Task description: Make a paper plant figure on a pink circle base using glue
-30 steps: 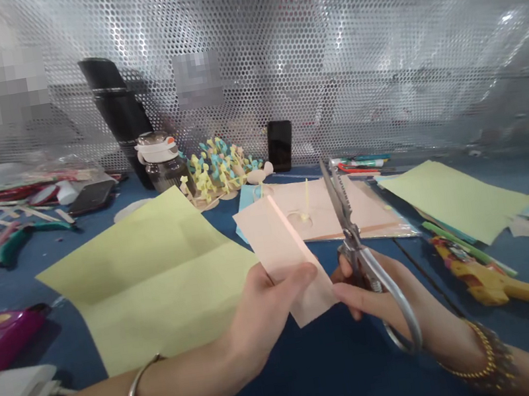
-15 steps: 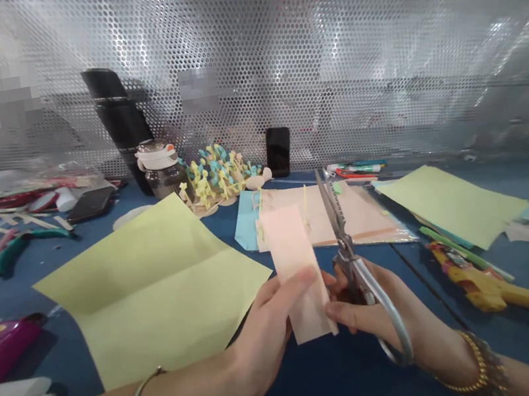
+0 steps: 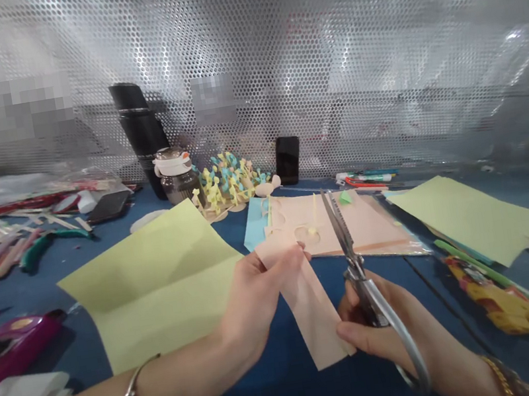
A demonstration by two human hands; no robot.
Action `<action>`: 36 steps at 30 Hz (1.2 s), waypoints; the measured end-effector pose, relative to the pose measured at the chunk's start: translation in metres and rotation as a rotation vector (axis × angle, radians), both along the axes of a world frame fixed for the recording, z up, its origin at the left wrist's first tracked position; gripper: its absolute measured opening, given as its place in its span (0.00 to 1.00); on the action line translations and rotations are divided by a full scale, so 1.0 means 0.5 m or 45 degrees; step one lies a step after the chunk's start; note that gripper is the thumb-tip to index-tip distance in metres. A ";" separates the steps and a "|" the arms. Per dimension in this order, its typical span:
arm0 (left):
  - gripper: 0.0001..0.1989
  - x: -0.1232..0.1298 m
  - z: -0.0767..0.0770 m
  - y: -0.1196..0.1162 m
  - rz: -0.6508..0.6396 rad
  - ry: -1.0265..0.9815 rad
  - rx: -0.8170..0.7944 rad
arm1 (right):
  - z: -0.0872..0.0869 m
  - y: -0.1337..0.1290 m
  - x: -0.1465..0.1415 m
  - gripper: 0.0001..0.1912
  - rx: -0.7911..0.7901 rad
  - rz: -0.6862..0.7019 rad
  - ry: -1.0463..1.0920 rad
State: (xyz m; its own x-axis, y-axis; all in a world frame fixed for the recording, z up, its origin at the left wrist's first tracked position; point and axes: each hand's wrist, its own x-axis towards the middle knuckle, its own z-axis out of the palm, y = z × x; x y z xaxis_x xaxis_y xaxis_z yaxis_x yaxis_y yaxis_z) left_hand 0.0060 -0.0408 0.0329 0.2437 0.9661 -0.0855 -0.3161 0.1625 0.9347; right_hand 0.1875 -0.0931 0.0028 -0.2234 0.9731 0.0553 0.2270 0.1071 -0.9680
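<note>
A pale pink paper strip (image 3: pixel 310 314), layered along its right edge, hangs between my two hands. My left hand (image 3: pixel 259 292) pinches its upper end between thumb and fingers. Scissors (image 3: pixel 354 257) sit in my right hand (image 3: pixel 389 319), their blades pointing up and away from me, close together. That hand's thumb and fingertips also touch the strip's lower right edge. Beneath my left forearm and beside it lies a large yellow-green paper sheet (image 3: pixel 157 282). Pink paper (image 3: pixel 368 218) in a clear sleeve lies beyond the strip.
Behind stand a black flask (image 3: pixel 142 137), a lidded jar (image 3: pixel 177 178), small yellow and blue paper flowers (image 3: pixel 229 180) and a phone (image 3: pixel 288 159). On the right are yellow-green sheets (image 3: pixel 472 212) and a yellow glue gun (image 3: pixel 517 305). A purple tool (image 3: pixel 14 345) and teal-handled pliers (image 3: pixel 50 242) lie left.
My left hand has slid up to the strip's top end, and the strip now slants down to the right. My right hand with the scissors has moved slightly lower in view.
</note>
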 end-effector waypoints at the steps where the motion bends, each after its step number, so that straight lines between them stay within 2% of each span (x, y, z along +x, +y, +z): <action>1: 0.11 -0.003 0.005 0.005 0.011 -0.014 0.028 | -0.001 0.000 0.000 0.13 -0.004 0.001 -0.003; 5: 0.10 -0.004 0.007 0.006 0.005 -0.060 0.056 | -0.002 0.002 -0.003 0.14 -0.025 0.008 0.041; 10: 0.08 0.018 -0.025 -0.032 -0.284 0.068 -0.071 | -0.005 0.009 -0.003 0.15 -0.011 -0.133 0.138; 12: 0.07 0.024 -0.035 -0.042 -0.312 0.135 -0.087 | -0.007 0.011 0.000 0.17 0.008 -0.172 0.148; 15: 0.04 0.025 -0.039 -0.046 -0.288 0.270 -0.030 | -0.011 0.013 0.004 0.17 0.011 -0.159 0.058; 18: 0.07 0.023 -0.040 -0.046 -0.321 0.352 0.098 | -0.014 0.013 0.005 0.16 0.023 -0.199 -0.084; 21: 0.08 0.021 -0.044 -0.048 -0.304 0.393 0.132 | -0.010 0.011 0.006 0.13 0.058 -0.252 -0.134; 26: 0.07 0.018 -0.051 -0.050 -0.270 0.301 0.101 | -0.001 0.011 0.010 0.13 0.058 -0.207 -0.028; 29: 0.07 0.018 -0.053 -0.049 -0.364 0.211 0.064 | -0.005 0.017 0.009 0.13 -0.004 -0.183 0.043; 32: 0.08 0.018 -0.050 -0.045 -0.439 0.235 0.017 | -0.004 0.021 0.008 0.14 -0.047 -0.191 0.070; 34: 0.07 0.017 -0.043 -0.040 -0.369 0.275 0.018 | 0.005 0.019 0.008 0.16 -0.046 -0.189 0.100; 36: 0.07 0.014 -0.033 -0.031 -0.217 0.288 0.049 | 0.015 0.013 0.013 0.19 -0.030 -0.153 0.119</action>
State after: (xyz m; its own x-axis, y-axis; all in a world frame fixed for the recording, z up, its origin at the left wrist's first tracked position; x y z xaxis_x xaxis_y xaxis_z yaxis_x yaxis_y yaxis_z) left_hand 0.0132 -0.0564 0.0163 0.3819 0.9163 -0.1202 -0.0699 0.1583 0.9849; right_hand 0.1940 -0.0868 0.0106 -0.1005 0.9938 0.0471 0.1457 0.0615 -0.9874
